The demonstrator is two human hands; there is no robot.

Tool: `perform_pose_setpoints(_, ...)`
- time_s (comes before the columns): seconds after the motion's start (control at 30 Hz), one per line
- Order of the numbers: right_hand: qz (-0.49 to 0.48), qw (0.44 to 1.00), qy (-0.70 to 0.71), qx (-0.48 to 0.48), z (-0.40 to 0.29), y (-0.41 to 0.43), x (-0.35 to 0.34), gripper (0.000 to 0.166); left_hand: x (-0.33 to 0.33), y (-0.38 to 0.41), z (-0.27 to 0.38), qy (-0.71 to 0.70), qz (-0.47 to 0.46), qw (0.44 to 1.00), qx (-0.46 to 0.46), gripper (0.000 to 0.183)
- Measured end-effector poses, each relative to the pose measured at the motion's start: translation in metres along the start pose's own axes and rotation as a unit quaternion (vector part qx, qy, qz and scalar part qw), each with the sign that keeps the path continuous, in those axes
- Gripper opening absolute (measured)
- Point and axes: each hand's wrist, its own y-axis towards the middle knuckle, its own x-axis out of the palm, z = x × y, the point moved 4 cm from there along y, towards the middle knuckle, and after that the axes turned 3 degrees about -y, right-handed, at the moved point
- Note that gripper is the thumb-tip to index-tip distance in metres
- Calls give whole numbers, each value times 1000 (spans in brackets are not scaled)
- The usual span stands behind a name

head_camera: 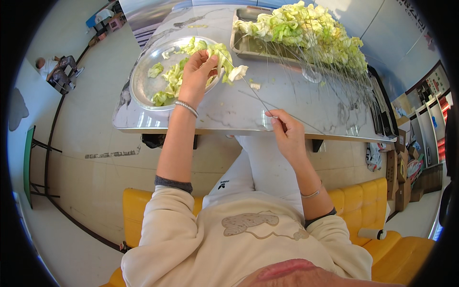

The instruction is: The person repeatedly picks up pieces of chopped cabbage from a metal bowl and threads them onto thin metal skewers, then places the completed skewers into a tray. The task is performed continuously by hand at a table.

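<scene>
My left hand (197,73) pinches a pale green lettuce leaf (225,62) above the right rim of an oval metal tray (138,84). Loose lettuce pieces (173,80) lie in that tray. Between thumb and fingers, my right hand (289,132) grips the lower end of a thin metal skewer (256,94), near the table's front edge. The skewer slants up and left to the leaf, and a whitish lettuce piece (238,73) is threaded on it. The skewer's tip is hidden by the leaf.
A rectangular metal tray (247,50) at the back right bears a heap of skewered lettuce (304,28), its skewers jutting toward me. A loose skewer (304,122) lies on the marble-patterned table (229,118). Behind me is a yellow seat (358,201). A person (57,70) sits far left.
</scene>
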Motion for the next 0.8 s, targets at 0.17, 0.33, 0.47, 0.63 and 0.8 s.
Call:
perform_pose_setpoints(0.17,3,1000,10,18,-1,-1,3,14,14,-6,0,52,-4,998,35,39)
perform_pose_setpoints(0.33,12,1000,1,17,-3,-4,-1,14,13,-5,1,119,40,992,24,51)
perform_pose_setpoints(0.47,15,1000,-10,11,-3,-10,-7,14,11,-7,9,181,65,977,94,46)
perform_pose_setpoints(0.63,7,1000,-21,16,-6,-13,-8,13,11,-7,9,203,83,964,149,33)
perform_pose_setpoints(0.8,15,1000,-19,18,-5,-13,-7,13,14,-12,11,248,82,959,110,31)
